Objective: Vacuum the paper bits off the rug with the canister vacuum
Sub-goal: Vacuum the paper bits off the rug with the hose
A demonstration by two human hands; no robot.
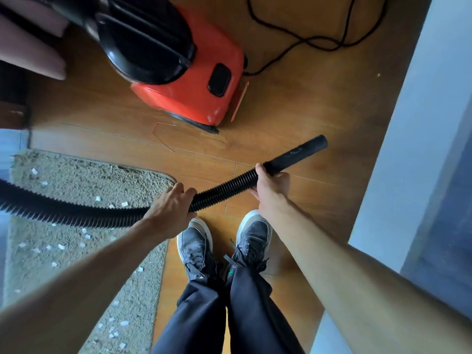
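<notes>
Left hand: the left hand (169, 204) is curled round the ribbed hose (227, 185), just beside the corner of the rug (76, 180).
Right hand: the right hand (272, 186) grips the same hose further along, where the ribs meet the smooth black nozzle (297, 153). The two hands are apart, with a short piece of hose between them.
Nozzle: it points away beyond the right hand, over the bare wooden floor (293, 103), not toward the rug.
Paper bits: many small white paper bits (61, 246) lie on the rug, left of and below the left hand. I judge the cleaning is not yet begun.
Risk, aim: if the nozzle swings across too fast, I think its tip can scatter the light bits onto the floor.
Risk, hose: past the left hand the hose crosses the rug, so dragging it can push bits around.
Risk, canister: the canister vacuum (194, 93) stands ahead of both hands, and a hard pull may roll or tip it.
Risk, cord: the cord (288, 49) lies in loops far beyond the right hand and may snag if the canister moves.
Risk, feet: the shoes (196, 244) stand directly below the hands, so a low hose could catch a step.
</notes>
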